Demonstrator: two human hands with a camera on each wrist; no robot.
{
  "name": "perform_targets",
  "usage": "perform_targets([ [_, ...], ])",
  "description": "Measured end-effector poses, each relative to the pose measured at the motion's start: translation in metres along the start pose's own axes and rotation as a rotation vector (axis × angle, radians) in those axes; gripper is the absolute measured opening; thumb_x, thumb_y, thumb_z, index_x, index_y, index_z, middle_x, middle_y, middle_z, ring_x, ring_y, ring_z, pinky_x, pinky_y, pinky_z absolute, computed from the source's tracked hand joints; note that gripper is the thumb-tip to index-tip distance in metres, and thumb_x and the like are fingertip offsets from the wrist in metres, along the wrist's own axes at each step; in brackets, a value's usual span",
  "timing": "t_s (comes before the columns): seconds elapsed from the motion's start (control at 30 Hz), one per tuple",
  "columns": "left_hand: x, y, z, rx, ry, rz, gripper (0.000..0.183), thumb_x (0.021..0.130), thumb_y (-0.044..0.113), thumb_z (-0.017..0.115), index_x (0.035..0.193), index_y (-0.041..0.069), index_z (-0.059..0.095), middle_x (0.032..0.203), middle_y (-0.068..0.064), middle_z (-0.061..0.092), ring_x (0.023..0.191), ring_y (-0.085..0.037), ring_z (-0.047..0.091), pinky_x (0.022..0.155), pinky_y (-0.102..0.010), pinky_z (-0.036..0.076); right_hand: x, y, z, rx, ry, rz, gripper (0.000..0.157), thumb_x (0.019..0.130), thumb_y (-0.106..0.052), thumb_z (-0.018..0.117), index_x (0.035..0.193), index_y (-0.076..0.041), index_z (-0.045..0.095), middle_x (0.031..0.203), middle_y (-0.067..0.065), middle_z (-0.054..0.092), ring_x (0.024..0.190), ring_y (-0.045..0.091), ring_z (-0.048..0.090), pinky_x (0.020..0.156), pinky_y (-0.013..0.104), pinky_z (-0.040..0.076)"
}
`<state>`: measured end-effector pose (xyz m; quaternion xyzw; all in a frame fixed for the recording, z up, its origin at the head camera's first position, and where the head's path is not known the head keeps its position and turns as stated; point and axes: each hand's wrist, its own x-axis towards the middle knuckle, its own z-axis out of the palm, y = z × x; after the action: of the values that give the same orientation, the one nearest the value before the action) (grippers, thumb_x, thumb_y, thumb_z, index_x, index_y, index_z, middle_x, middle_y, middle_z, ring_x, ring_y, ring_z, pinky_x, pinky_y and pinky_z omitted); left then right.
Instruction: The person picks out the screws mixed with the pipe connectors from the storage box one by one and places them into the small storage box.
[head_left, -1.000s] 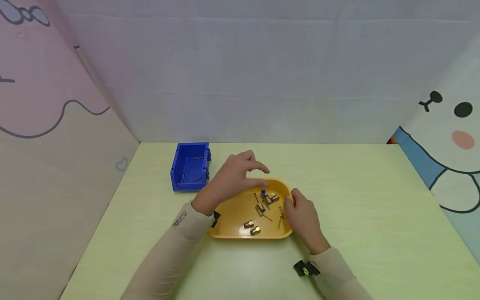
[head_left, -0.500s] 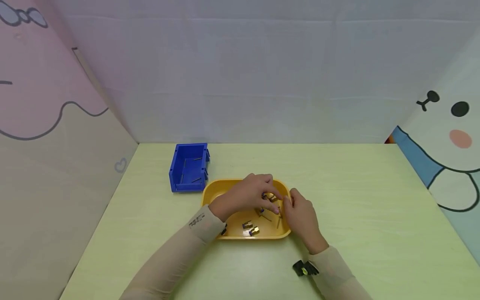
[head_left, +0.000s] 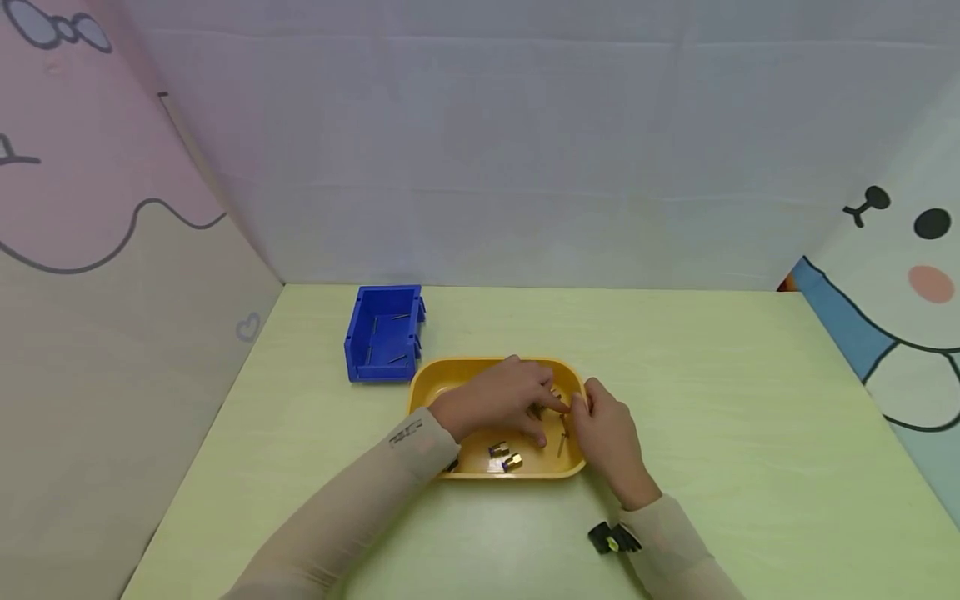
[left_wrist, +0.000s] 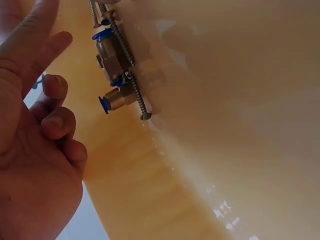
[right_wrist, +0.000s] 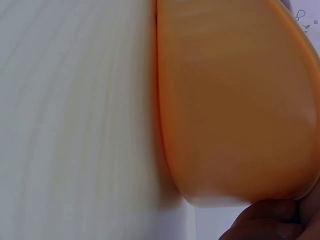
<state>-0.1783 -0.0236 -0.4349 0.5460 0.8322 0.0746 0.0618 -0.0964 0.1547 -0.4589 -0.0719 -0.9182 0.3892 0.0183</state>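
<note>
A yellow tray (head_left: 480, 477) lies on the table in the head view, with brass push-in fittings (head_left: 512, 462) and screws (head_left: 562, 446) inside. My left hand (head_left: 498, 400) reaches into its right half, thumb and index finger spread apart over the pieces. The left wrist view shows blue-ended fittings (left_wrist: 111, 55) and screws (left_wrist: 137, 95) beside that hand (left_wrist: 37, 125); the tips of its thumb and index finger are out of frame there. With thumb and fingers, my right hand (head_left: 611, 437) grips the tray's right rim. The right wrist view shows the tray's outer wall (right_wrist: 240, 105) above curled fingers (right_wrist: 270, 225).
Behind the tray, to the left, stands a blue bin (head_left: 386, 337) with several screws lying in it. The pale table (head_left: 712, 400) extends to the right. A cloth wall (head_left: 525, 167) rises along its back edge.
My left hand has come down and to the right, from above the tray's back rim to among the fittings and screws, thumb and index finger spreading in the last half second. My right hand keeps its grip.
</note>
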Motion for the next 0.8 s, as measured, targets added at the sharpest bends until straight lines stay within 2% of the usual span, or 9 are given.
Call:
perform_targets([
  [0.27,0.004,0.004,0.004,0.09,-0.049,0.009,0.056,0.081,0.061,0.07,0.131,0.036,0.066,0.085,0.01,0.049,0.077,-0.008,0.041,0.07,-0.028,0.025,0.001,0.003,0.001,-0.012,-0.01,0.01,0.024,0.103,-0.023,0.047,0.084,-0.009,0.047,0.062,0.003,0.041,0.048,0.017,0.042,0.044,0.026,0.031],
  [0.5,0.007,0.007,0.007,0.177,-0.04,0.052,0.028,0.097,0.044,0.061,0.123,0.038,0.071,0.084,0.011,0.051,0.074,-0.008,0.044,0.067,-0.025,0.023,-0.001,0.002,0.0,0.005,0.004,-0.009,0.024,0.103,-0.022,0.048,0.083,-0.009,0.046,0.062,0.003,0.04,0.048,0.017,0.041,0.044,0.026,0.031],
  [0.67,0.01,0.007,0.01,0.193,-0.052,0.051,0.022,0.099,0.038,0.061,0.118,0.038,0.073,0.084,0.012,0.053,0.073,-0.009,0.045,0.065,-0.025,0.025,-0.001,0.001,0.0,0.009,0.002,-0.014,0.024,0.103,-0.021,0.048,0.083,-0.008,0.046,0.061,0.003,0.039,0.048,0.017,0.041,0.044,0.026,0.03],
  [0.8,0.012,0.007,0.011,0.138,-0.046,0.036,0.018,0.098,0.026,0.065,0.108,0.036,0.076,0.085,0.015,0.056,0.072,-0.006,0.045,0.064,-0.024,0.026,-0.002,0.001,0.0,0.008,0.005,-0.016,0.024,0.103,-0.021,0.048,0.082,-0.008,0.046,0.061,0.002,0.039,0.047,0.017,0.041,0.043,0.026,0.031],
])
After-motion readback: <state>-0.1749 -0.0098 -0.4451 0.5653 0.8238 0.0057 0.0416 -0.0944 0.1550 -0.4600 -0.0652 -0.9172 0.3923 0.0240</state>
